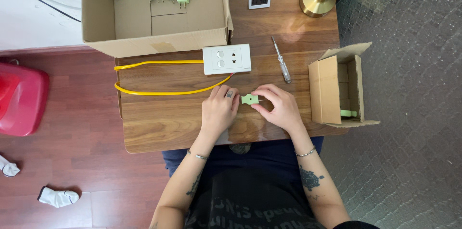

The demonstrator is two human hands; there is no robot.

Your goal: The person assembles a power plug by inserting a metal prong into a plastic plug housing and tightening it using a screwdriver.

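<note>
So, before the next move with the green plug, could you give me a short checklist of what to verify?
1. Green plug held by both hands: ok, left hand and right hand pinch it.
2. Plug over the wooden table: ok.
3. Screwdriver within reach: ok, it lies just beyond the right hand.
4. Yellow cable end at the plug: cannot tell, fingers hide it.
5. White socket plate clear of the hands: ok.

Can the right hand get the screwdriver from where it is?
Probably yes. The screwdriver lies bare on the table just beyond the right hand, with nothing between them. But that hand and the left hand both hold a green plug, so it must let go first.
</note>
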